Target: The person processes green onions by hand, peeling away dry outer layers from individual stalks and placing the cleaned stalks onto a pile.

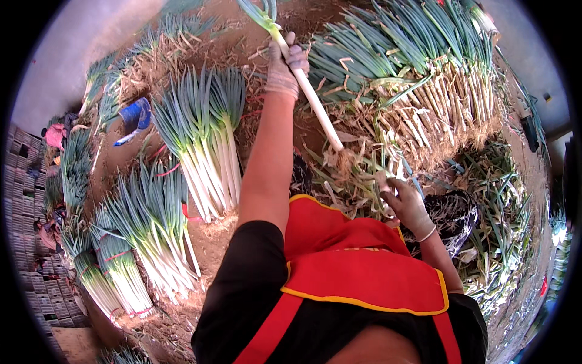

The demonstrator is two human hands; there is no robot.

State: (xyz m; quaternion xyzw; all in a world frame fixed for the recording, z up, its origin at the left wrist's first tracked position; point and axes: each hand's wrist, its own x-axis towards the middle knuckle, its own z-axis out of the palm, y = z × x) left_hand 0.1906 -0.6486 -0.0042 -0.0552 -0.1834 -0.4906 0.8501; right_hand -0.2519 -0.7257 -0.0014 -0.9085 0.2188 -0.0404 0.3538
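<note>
While the left hand [281,74] holds a leek [316,106], I cannot tell the grip of the right hand [408,207]

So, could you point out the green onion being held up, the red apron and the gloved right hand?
Green onion [314,102]: head view, on its white shaft.
Red apron [364,280]: head view, on its bib.
Gloved right hand [408,208]: head view, on the middle of the hand.

The leek [316,109], a straight white stalk with green leaves uppermost, is held aslant, running from top centre down rightward toward mid-frame.
</note>
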